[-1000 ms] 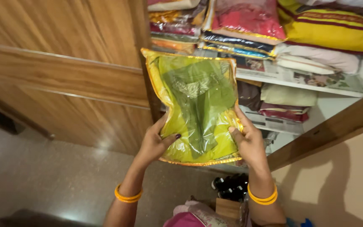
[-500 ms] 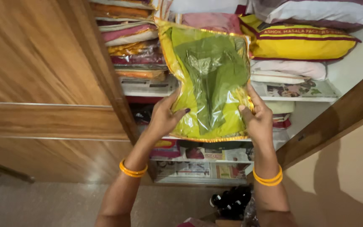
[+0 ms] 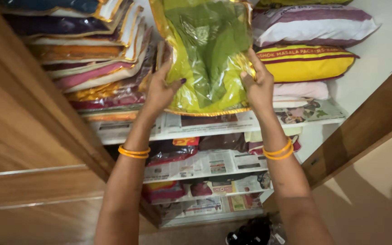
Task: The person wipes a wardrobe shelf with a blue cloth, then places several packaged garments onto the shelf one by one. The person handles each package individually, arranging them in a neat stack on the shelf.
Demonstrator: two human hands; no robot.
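Open wooden wardrobe (image 3: 32, 149), paper-lined shelves (image 3: 205, 165), beige wall (image 3: 377, 195), perhaps warm indoor light.

White wardrobe shelves (image 3: 341, 119) are running across mid-frame, each lined with newspaper (image 3: 205, 165). A stack of bagged folded garments (image 3: 87, 59) is lying upper left; striped and yellow cushion-like packs (image 3: 305, 61) are sitting upper right.

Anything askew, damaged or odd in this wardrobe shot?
Nothing damaged. The left stack of packed clothes leans, its upper packets tilted. Both the left hand and right hand hold the green packet up in front of the shelves.
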